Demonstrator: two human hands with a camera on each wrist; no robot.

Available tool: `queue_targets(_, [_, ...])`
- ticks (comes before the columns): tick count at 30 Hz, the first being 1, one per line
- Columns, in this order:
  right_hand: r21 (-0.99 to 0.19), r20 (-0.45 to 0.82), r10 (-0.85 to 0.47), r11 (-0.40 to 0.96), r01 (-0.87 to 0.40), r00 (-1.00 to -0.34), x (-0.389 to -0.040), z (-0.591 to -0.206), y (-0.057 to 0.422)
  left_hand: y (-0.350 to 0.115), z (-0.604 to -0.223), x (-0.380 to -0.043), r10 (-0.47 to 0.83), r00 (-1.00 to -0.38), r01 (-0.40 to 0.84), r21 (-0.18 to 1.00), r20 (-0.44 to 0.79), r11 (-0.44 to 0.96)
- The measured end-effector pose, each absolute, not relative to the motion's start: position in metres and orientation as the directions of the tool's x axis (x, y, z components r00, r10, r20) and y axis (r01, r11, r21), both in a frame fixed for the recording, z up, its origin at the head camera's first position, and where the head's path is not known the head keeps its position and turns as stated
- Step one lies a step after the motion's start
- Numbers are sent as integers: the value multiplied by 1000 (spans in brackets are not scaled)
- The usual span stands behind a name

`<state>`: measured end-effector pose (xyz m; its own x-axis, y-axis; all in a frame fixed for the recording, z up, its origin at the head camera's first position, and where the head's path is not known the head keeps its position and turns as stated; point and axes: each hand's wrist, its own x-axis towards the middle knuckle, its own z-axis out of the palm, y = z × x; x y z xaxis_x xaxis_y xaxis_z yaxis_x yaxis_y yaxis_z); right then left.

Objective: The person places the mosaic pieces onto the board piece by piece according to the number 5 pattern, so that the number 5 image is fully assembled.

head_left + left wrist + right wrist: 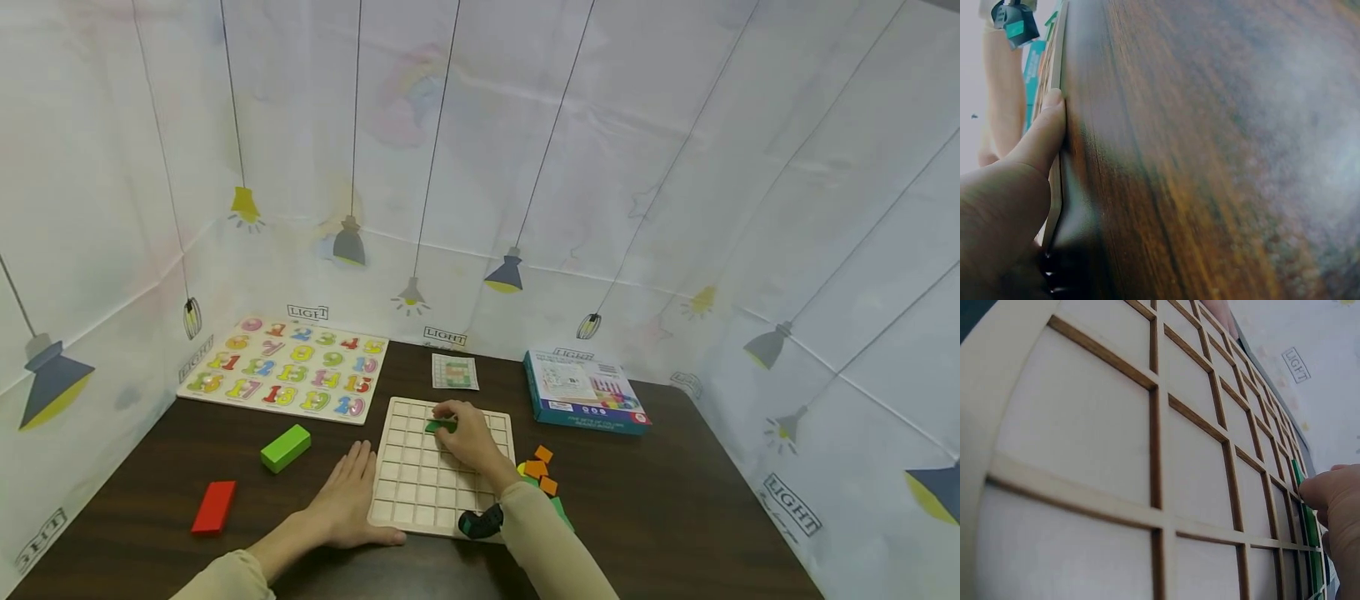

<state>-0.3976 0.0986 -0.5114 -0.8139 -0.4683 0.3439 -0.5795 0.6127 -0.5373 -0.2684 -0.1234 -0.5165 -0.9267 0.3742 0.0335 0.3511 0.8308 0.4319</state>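
A pale wooden grid board lies on the dark table, its square cells framed by raised strips. My right hand reaches over the far half of the board and pinches a flat green tile above the cells. In the right wrist view, the green tile shows beside the thumb at the far side of the grid. My left hand rests flat on the table at the board's left side, fingers straight. The left wrist view shows its thumb touching the board's near edge.
Loose orange tiles, with green and yellow ones, lie right of the board, partly behind the right forearm. A patterned card and a blue box stand farther back. Left are a number puzzle, a green block and a red block.
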Motion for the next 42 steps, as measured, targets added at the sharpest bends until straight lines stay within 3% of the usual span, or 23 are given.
queue_targets(24, [-557,474,-328,608,-566,-818,-381,-505,179,-125,-514,-266,406,-913,387,427,50,817])
queue_targets(42, [-584,434,-155,702,-408,-888,-356,-496,257,-125,-510,-264,414,-906,409,431,86,805])
